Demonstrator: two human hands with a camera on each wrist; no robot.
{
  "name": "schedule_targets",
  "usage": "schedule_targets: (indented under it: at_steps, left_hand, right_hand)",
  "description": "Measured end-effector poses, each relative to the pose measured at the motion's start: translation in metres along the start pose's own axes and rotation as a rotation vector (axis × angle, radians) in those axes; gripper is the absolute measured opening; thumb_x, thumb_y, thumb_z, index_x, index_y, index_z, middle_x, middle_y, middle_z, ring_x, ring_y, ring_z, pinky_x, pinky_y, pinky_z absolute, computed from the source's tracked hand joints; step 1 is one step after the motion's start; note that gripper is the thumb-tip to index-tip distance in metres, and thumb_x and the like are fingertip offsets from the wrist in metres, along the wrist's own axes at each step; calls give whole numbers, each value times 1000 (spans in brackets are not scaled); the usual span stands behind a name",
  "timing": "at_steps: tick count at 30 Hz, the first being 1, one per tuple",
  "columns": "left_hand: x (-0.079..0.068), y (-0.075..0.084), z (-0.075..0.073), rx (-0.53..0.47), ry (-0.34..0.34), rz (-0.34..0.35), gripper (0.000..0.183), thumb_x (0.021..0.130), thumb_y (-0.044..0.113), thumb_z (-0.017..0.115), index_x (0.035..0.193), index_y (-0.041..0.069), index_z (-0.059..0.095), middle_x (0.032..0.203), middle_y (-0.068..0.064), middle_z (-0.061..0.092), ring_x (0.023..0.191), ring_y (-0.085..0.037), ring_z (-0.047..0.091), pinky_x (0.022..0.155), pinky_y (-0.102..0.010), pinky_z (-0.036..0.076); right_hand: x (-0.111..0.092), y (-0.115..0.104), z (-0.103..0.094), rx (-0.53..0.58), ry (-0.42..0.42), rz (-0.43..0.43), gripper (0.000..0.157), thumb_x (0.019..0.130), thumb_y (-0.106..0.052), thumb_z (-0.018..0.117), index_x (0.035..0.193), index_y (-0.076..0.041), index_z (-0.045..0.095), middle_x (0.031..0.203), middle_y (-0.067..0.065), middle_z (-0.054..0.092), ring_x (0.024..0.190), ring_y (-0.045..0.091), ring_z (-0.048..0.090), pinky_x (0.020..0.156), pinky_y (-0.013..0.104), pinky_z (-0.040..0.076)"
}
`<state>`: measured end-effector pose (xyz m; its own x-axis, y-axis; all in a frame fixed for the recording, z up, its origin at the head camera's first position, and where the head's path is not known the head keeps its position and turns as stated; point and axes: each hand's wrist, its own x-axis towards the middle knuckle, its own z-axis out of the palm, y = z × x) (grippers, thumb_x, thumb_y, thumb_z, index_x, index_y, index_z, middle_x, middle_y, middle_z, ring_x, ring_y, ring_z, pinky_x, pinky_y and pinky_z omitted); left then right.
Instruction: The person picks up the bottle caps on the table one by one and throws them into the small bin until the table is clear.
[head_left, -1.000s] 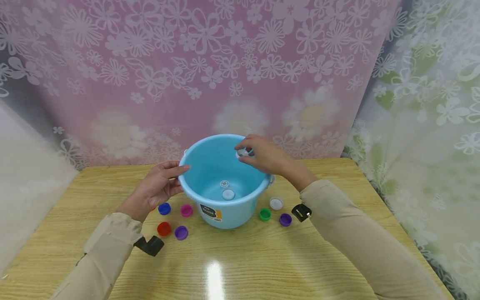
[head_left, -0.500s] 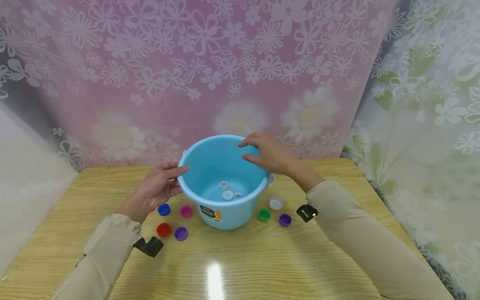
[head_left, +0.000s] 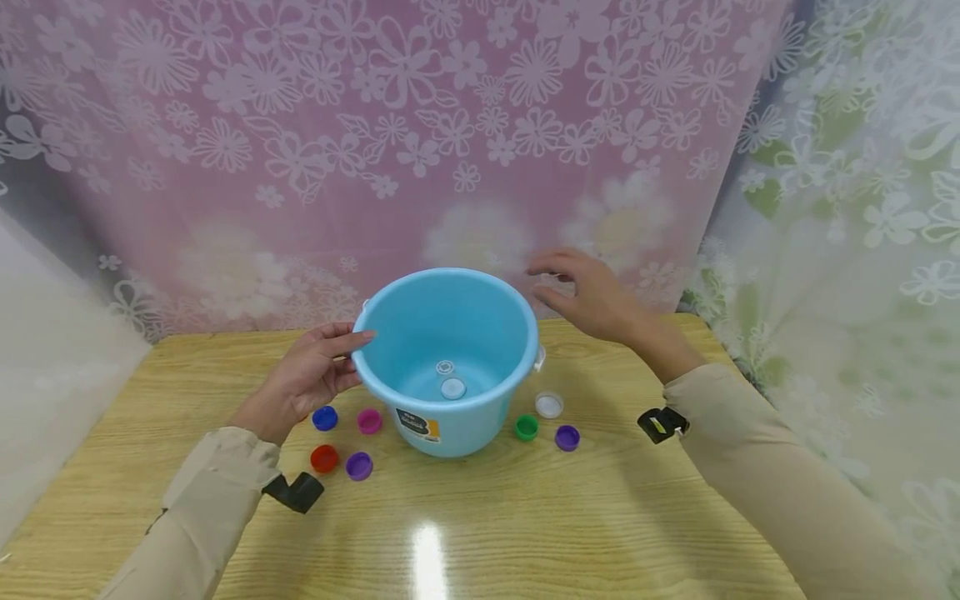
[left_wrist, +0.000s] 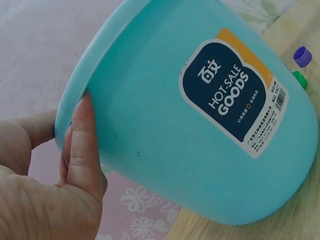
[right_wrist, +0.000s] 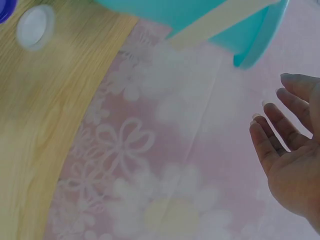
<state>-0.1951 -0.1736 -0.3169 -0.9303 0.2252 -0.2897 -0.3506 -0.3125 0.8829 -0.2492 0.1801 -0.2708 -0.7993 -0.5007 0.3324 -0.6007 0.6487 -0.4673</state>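
Bucket (head_left: 450, 321) held from one side

From where I stand, it sits upright on a wooden table (head_left: 480, 542), pale blue, with a label (head_left: 418, 425) facing the person. The left hand (head_left: 311, 371) pinches its left rim, thumb over the edge, fingers outside. Past its right rim, the right hand (head_left: 592, 292) hangs in the air, thumb and bent fingers parted around nothing. Inside it, a white cap (head_left: 453, 388) rests on the bottom. Near its front left lie blue (head_left: 325, 417), pink (head_left: 369, 421), red (head_left: 324, 458) and purple (head_left: 359, 466) caps; near its front right, a green cap (head_left: 527, 427), another white one (head_left: 549, 405) and another purple one (head_left: 567, 437).
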Motion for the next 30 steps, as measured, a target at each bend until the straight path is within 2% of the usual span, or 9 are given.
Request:
schedule_targets:
  at_steps: [6, 12, 16, 23, 30]
  left_hand:
    - [0, 0, -1, -5, 0, -7, 37, 93, 14, 65, 120, 2, 43, 87, -11, 62, 62, -15, 65, 63, -27, 58]
    - [-1, 0, -1, -12, 1, -13, 39, 92, 15, 66, 121, 2, 43, 86, -11, 63, 65, -15, 66, 64, -27, 58]
    - [-1, 0, -1, -11, 1, -14, 37, 93, 15, 65, 120, 1, 43, 86, -10, 62, 64, -15, 66, 64, -27, 58]
    - [-1, -1, 0, -18, -4, -11, 36, 93, 14, 64, 119, 2, 43, 90, -11, 62, 66, -16, 67, 64, -28, 58]
    - [-1, -1, 1, -21, -6, -8, 37, 93, 14, 64, 120, 2, 42, 91, -12, 62, 66, -16, 68, 65, -28, 58]
  right_hand:
    - [-14, 21, -8, -4, -5, 74, 37, 98, -24, 57, 131, -6, 55, 131, 12, 50, 118, 34, 49, 98, 47, 44]
    - [-29, 41, -8, -20, -40, 125, 40, 99, -23, 55, 132, -2, 52, 131, 15, 51, 117, 34, 50, 97, 49, 45]
    - [-41, 52, -4, -62, -68, 125, 38, 98, -22, 57, 130, -2, 54, 130, 16, 53, 114, 36, 53, 94, 50, 47]
    - [-63, 72, 9, 5, -144, 131, 35, 98, -17, 57, 128, 2, 54, 126, 19, 53, 113, 39, 51, 93, 52, 47]
    - [-86, 79, 23, -13, -227, 113, 32, 96, -17, 59, 123, -1, 57, 124, 16, 54, 110, 36, 53, 92, 53, 46]
